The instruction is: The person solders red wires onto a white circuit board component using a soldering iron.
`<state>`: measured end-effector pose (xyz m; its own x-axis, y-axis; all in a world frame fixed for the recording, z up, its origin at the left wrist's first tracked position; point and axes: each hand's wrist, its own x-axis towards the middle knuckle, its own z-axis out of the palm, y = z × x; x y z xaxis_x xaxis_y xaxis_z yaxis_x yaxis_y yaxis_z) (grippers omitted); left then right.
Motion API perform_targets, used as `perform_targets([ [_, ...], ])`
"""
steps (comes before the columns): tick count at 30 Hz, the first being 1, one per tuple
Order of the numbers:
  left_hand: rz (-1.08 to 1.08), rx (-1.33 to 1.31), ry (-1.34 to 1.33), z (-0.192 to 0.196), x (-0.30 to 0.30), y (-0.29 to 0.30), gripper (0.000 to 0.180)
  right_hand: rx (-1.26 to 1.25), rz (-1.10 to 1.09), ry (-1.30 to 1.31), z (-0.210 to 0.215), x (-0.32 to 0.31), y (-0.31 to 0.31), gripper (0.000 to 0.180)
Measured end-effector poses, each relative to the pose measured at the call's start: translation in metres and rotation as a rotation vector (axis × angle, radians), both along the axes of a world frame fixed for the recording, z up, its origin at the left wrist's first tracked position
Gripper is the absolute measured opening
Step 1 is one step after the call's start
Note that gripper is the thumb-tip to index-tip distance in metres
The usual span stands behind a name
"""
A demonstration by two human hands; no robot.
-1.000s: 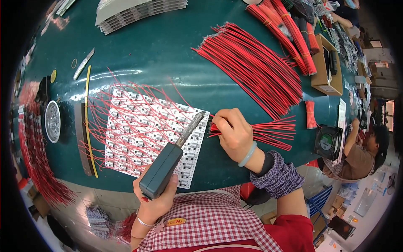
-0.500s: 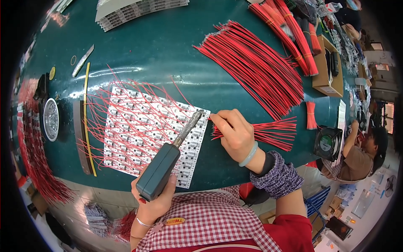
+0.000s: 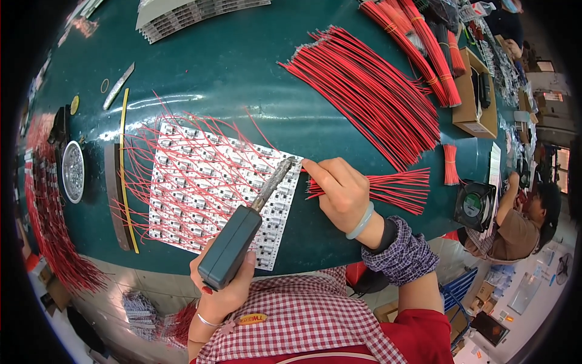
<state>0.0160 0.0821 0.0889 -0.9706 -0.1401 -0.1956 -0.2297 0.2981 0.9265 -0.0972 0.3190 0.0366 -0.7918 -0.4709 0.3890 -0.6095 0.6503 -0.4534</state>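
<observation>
My left hand [image 3: 225, 292] is wrapped round the boxy dark green body of a soldering iron [image 3: 231, 246]. Its metal barrel slants up to the top right corner of a white circuit board panel [image 3: 276, 221], the tip appearing to touch it there. At that same corner my right hand [image 3: 342, 191] is closed in a pinch, with a short bit of red wire showing by the fingertips. Many thin red wires rise from the panel and trail off to its left. A small spread of loose red wires [image 3: 400, 189] lies just right of my right hand.
A wide fan of red wires [image 3: 370, 97] lies beyond my right hand, with tied bundles [image 3: 418, 51] behind. On the left are a knife [image 3: 119, 86], a dark bar [image 3: 118, 200] and a round dish [image 3: 73, 172]. A small fan [image 3: 474, 206] stands at right, near another person [image 3: 515, 224].
The soldering iron's tip and my right hand stay at the panel's corner, with only very slight movement. The whole view has shifted a little.
</observation>
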Motion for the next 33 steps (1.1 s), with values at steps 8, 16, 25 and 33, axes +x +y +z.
perform_targets([
  [8,0.042,0.043,0.0,-0.003,0.002,0.003,0.025,-0.032,-0.062,-0.03,0.003,-0.003,-0.004,0.061],
  [16,0.213,-0.017,-0.021,-0.014,0.022,-0.001,0.028,0.209,-0.165,-0.063,0.034,-0.009,0.021,0.022],
  [25,0.203,0.047,-0.101,-0.036,0.041,-0.028,0.04,0.954,-0.216,0.003,0.102,-0.014,0.003,0.006],
  [33,0.119,0.036,0.106,-0.023,0.046,-0.023,0.039,1.484,-0.162,0.032,0.031,-0.026,-0.011,0.019],
])
